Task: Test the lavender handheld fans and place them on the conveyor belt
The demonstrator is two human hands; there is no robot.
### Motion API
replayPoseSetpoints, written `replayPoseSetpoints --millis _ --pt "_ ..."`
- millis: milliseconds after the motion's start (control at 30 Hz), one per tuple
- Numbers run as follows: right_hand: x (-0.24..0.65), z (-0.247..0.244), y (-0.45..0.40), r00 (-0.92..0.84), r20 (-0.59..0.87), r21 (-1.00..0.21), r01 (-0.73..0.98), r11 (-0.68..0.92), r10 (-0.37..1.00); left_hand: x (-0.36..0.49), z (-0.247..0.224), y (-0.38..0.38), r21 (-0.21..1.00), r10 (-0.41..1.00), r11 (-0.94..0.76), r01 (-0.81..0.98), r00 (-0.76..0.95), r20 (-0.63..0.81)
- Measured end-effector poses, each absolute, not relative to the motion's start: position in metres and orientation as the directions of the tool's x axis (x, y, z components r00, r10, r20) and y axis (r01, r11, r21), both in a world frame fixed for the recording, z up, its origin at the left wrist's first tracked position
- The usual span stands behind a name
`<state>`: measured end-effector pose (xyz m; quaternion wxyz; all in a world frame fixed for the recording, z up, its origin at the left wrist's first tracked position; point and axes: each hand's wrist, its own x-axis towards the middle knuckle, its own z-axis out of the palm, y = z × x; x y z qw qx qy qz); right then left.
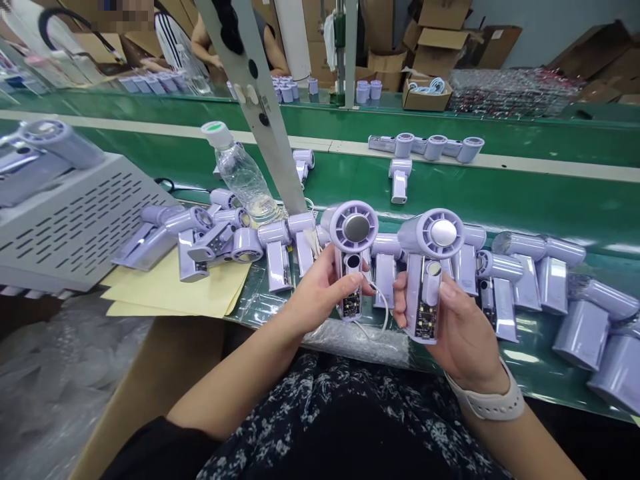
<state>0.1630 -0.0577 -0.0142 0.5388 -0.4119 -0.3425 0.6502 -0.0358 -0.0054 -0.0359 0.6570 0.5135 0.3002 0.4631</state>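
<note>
In my left hand (320,290) is a lavender handheld fan (354,233), held upright, its thumb across the handle. A dark round disc sits at its head's centre, and circuit board shows low on the open handle. My right hand (467,327) grips a second lavender handheld fan (437,233), upright beside the first, with a bright silver disc and its circuit board exposed. A white cable (386,310) loops between the two; whether it joins the left fan I cannot tell. More lavender fans (500,267) lie right behind my hands on the green bench.
On the left stands a slotted grey metal box (95,220) with fans on top, near yellow paper (175,293). A clear plastic bottle (240,170) leans by a slanted metal post (265,100). Several fans lie on the conveyor (340,173). Co-workers sit across, near cardboard boxes (440,47).
</note>
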Motion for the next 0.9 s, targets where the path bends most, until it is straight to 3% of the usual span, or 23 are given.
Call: replayPoseSetpoints --millis 300,433,533,633,900 --pt "0.167 -0.012 -0.064 -0.137 -0.124 -0.895 -0.411 -0.17 0.983 -0.032 -0.033 -0.008 0.949 0.88 0.006 -0.316 0.452 0.145" --pt "0.168 -0.014 -0.063 -0.063 -0.131 -0.874 -0.464 -0.145 0.989 -0.029 -0.03 -0.011 0.958 0.89 0.074 -0.278 0.451 0.062" --pt "0.17 -0.017 -0.063 -0.15 -0.122 -0.828 -0.53 -0.184 0.981 -0.023 -0.026 -0.015 0.955 0.92 0.129 -0.267 0.391 -0.014" --pt "0.171 -0.019 -0.064 -0.201 -0.108 -0.81 -0.55 -0.203 0.974 -0.018 -0.023 -0.018 0.94 0.932 0.152 -0.306 0.36 -0.033" --pt "0.166 -0.009 -0.074 -0.147 -0.182 -0.749 -0.62 -0.234 0.972 -0.022 -0.005 -0.033 0.869 0.883 0.2 -0.453 0.468 0.04"
